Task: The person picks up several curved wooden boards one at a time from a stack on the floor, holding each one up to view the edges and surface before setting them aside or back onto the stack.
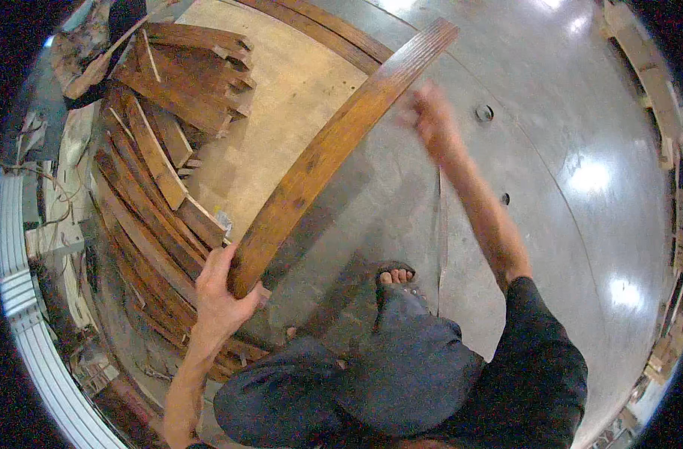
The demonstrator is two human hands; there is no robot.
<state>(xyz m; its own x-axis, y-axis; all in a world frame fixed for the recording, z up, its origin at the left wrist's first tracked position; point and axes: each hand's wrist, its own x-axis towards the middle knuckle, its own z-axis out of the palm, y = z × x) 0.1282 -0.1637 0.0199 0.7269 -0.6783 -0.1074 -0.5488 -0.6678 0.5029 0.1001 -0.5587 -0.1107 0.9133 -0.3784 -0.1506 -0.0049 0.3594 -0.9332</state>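
A long brown wooden plank, stained and with a visible grain, slants from near my left side up toward the far right. My left hand is closed around its near end. Grooves run along the plank's far end. My right hand is beside that far part, on its right, smeared by motion. Whether it touches the plank, and how its fingers are set, I cannot tell. The plank covers part of a pale board lying beneath it.
Several dark planks lie stacked at the left, with jagged-ended pieces farther back. Other brown planks lie along the board's far edge. A small round object rests on the grey floor. My foot is below the plank.
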